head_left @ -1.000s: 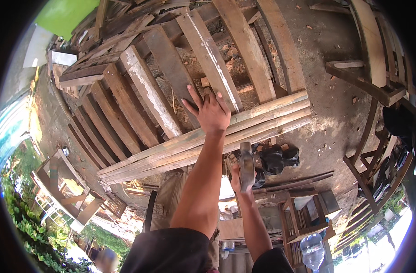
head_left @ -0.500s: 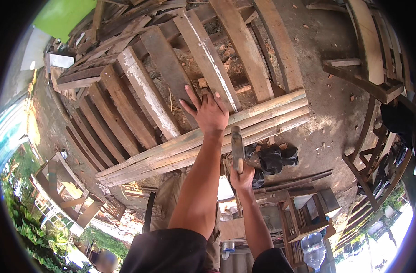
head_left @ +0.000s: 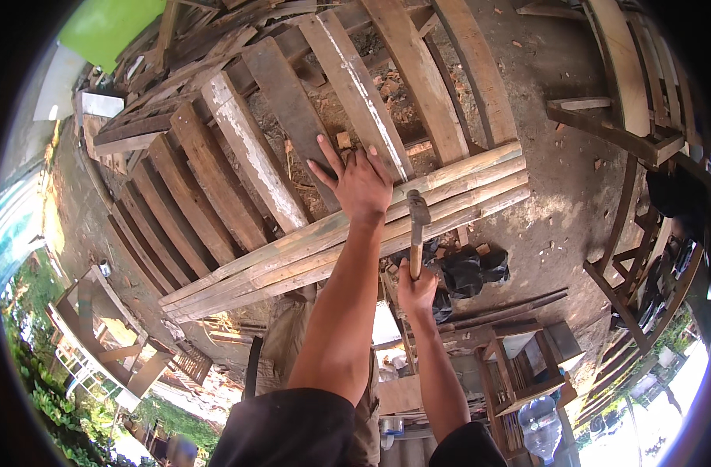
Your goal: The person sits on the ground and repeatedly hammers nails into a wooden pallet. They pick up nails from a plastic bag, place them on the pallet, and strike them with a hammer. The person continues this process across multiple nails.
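Observation:
A hammer [head_left: 418, 226] with a metal head and a wooden handle is gripped in my right hand [head_left: 418, 292]. Its head is over a row of long pale wooden beams [head_left: 316, 247], near the end of a slat with a white stripe [head_left: 357, 87]. From this view I cannot tell whether the head touches the wood. My left hand [head_left: 362, 183] lies with its fingers spread over the near ends of the striped slat and a dark grey slat [head_left: 287, 101]. Its palm is by the beams' far edge.
More slats [head_left: 250, 148] run left and right along the frame. Black plastic bags [head_left: 472, 271] lie on the ground beyond my right hand. A wooden frame [head_left: 597, 132] stands at the right, wooden furniture [head_left: 519, 373] at the lower right, with a clear plastic bottle [head_left: 541, 428].
The hammer has tipped forward and slightly right, so its head and more of its handle now show. My right hand has moved up a little; my left hand stays almost in place.

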`<move>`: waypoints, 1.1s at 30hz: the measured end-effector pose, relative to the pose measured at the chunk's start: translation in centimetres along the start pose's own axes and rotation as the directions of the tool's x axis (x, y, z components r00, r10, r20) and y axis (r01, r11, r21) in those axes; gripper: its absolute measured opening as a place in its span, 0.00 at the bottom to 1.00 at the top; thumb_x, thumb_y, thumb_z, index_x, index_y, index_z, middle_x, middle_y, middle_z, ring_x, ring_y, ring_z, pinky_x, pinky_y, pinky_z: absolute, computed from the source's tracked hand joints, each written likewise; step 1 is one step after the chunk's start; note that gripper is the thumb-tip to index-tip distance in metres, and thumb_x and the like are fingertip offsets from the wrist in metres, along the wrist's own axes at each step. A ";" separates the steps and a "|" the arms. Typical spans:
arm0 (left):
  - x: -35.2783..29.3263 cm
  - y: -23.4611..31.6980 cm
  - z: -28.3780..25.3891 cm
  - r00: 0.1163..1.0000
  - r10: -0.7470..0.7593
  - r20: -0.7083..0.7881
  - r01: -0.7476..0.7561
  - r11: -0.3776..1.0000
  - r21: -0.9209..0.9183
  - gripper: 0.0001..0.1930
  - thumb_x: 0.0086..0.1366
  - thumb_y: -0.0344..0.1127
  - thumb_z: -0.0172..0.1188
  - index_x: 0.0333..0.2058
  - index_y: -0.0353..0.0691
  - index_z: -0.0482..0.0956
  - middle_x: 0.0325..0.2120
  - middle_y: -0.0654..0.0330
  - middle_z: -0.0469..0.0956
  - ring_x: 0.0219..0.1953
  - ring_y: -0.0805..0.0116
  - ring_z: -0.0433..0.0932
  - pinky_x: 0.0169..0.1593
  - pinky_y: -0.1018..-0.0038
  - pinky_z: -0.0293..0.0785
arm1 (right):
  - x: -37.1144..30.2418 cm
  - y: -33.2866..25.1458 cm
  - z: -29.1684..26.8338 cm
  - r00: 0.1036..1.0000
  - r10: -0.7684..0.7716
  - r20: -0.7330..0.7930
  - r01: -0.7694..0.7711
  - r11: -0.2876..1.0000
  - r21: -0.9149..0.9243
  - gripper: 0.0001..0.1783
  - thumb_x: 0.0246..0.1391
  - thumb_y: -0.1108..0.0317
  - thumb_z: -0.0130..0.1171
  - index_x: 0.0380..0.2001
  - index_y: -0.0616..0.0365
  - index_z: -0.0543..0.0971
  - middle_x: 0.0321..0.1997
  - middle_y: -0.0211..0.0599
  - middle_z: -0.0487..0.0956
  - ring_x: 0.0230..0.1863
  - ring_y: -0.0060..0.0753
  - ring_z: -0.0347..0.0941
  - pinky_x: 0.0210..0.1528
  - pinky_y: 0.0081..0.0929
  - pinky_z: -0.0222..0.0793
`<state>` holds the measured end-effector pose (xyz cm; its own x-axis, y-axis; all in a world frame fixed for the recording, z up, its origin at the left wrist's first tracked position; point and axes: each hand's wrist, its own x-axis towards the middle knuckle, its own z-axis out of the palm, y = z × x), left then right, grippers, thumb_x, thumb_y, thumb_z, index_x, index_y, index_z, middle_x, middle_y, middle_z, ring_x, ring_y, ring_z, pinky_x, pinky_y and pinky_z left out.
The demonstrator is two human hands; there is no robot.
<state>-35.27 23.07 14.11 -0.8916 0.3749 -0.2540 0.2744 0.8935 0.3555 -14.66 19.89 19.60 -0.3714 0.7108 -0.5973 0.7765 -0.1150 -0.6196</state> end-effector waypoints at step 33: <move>-2.0 -5.8 -1.0 0.975 -0.105 -0.196 0.100 0.994 -0.032 0.40 0.75 0.51 0.42 0.71 0.24 0.45 0.68 0.39 0.60 0.72 0.50 0.61 0.76 0.45 0.23 | -4.4 -0.8 4.4 0.866 -0.389 -0.314 0.474 0.838 0.269 0.38 0.72 0.35 0.33 0.18 0.55 0.63 0.13 0.29 0.62 0.14 0.23 0.59 0.18 0.28 0.49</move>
<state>-35.42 16.92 13.46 -0.9686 0.2236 -0.1086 0.1719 0.9181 0.3571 -15.92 13.81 20.51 -0.4642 0.8781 -0.1163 0.3374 0.0539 -0.9398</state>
